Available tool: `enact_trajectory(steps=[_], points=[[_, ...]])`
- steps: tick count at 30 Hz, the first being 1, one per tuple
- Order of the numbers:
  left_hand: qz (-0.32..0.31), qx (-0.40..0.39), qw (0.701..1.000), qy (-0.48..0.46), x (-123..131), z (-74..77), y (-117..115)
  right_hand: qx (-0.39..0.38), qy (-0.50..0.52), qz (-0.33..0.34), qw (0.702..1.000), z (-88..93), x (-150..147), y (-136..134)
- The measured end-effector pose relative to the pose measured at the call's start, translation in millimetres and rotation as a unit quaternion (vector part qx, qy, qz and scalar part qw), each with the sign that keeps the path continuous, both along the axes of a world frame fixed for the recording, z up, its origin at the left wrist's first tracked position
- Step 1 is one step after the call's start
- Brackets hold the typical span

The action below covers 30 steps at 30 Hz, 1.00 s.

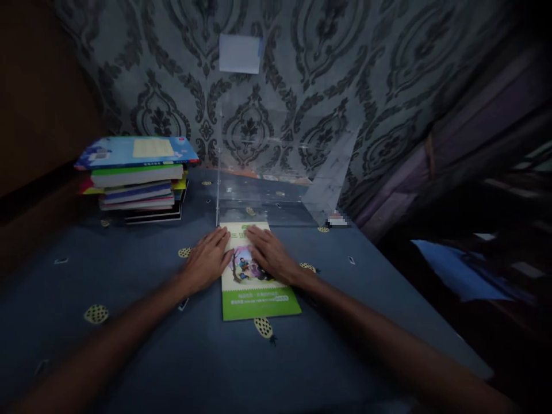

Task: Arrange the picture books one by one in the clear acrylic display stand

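A thin book (248, 296) with a cream and green cover and a coloured picture lies flat on the table, its green band towards me. My left hand (207, 259) rests at the book's left edge, fingers stretched out, fingertips on the cover's upper left. Lying across the cover's upper right is my right hand (271, 253), its fingers extended and flat, hiding part of the title and the picture. Just beyond the book's far edge stands a clear plastic box or stand (267, 198).
To the left rises a stack of books (142, 187), topped by a blue one. The patterned blue tablecloth (142, 356) covers the table. Patterned wallpaper (172, 34) with a white plate (240, 54) is behind. Gathered curtains (401, 178) hang at the right, beside a blue object (457, 270).
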<state>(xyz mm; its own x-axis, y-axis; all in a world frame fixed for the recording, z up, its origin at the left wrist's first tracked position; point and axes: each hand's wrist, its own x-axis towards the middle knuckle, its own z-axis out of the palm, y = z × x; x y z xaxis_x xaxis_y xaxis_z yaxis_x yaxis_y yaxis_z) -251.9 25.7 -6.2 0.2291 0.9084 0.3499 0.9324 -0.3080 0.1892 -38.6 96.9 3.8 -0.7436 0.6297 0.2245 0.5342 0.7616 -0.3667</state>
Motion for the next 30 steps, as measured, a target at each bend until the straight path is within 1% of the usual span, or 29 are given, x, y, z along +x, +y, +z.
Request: enact_trajectory(steps=[1, 3, 6, 7, 9, 12, 13, 16, 18, 21, 25, 28, 30], points=[[0.007, -0.007, 1.0, -0.001, 1, 0.8, -1, -0.001, 0.012, -0.043, 0.999, -3.2, 2, 3], [0.027, -0.023, 0.999, -0.008, 3, 2.8, -4, -0.008, 0.014, -0.094, 0.995, -10.0, 11, 3], [0.054, -0.044, 0.997, -0.041, 7, 4.2, -8, 0.002, 0.007, -0.137, 0.99, -21.9, 24, -11], [0.058, -0.048, 0.995, -0.067, 9, 3.6, -9, 0.016, 0.008, -0.142, 0.99, -25.8, 26, -17], [0.055, -0.056, 0.981, -0.179, 10, 0.7, -10, 0.037, 0.013, -0.151, 0.988, -31.7, 29, -28], [0.041, -0.059, 0.927, -0.368, 12, -5.2, -8, 0.043, 0.004, -0.15, 0.988, -34.3, 29, -37], [0.04, -0.058, 0.91, -0.408, 12, -6.7, -6, 0.041, 0.003, -0.147, 0.988, -33.8, 29, -38], [0.055, -0.066, 0.872, -0.482, 11, -7.5, 0, 0.029, 0.012, -0.141, 0.99, -31.4, 29, -40], [0.07, -0.079, 0.834, -0.542, 11, -5.1, 3, 0.009, 0.019, -0.137, 0.99, -30.0, 29, -40], [0.108, -0.098, 0.758, -0.636, 17, 0.6, 2, -0.03, 0.034, -0.12, 0.992, -28.8, 29, -41], [0.153, -0.135, 0.652, -0.73, 41, 7.1, -6, -0.073, 0.098, -0.082, 0.989, -30.3, 33, -41], [0.155, -0.161, 0.59, -0.776, 63, 14.2, -7, -0.115, 0.166, -0.064, 0.977, -29.8, 40, -39], [0.149, -0.18, 0.55, -0.802, 76, 21.5, -3, -0.159, 0.212, -0.068, 0.962, -25.8, 46, -35]])
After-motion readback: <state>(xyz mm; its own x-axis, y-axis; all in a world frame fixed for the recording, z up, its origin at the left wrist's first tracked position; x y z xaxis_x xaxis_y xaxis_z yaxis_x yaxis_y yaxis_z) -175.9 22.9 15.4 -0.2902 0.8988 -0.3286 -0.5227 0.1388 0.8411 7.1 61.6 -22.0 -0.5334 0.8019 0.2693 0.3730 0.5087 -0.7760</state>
